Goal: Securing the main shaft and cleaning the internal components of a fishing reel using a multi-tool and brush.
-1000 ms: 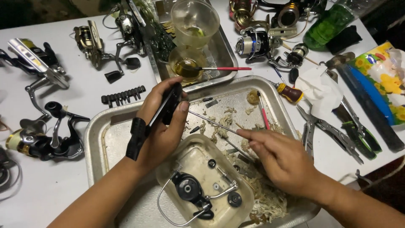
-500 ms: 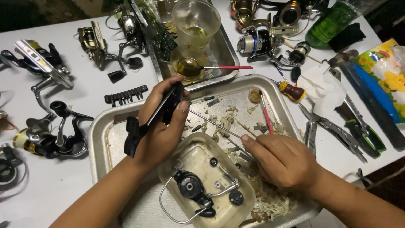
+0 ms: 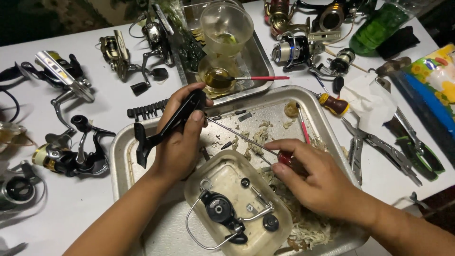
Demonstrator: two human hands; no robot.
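OK, my left hand (image 3: 177,142) is wrapped tight round a black reel body (image 3: 166,125), thumb on top, held over the big metal tray (image 3: 124,154) w/ its stem pointing down-left. Right hand (image 3: 317,178) is pinched shut on a red-handled screwdriver (image 3: 246,140), thin shaft running up-left so the tip meets the reel part just by my left thumb. Below both hands, inside the tray, sits a clear plastic tub (image 3: 237,208) w/ a bail wire, rotor and small black bits in it. Tray floor is littered w/ pale shreds and screws. Behind it a smaller steel tray (image 3: 256,61) holds a clear cup and a dish of yellowish oil w/ a red brush across it. Spinning reels (image 3: 71,156) lie left on the white table; pliers (image 3: 379,151) lie right, well apart from my hands.
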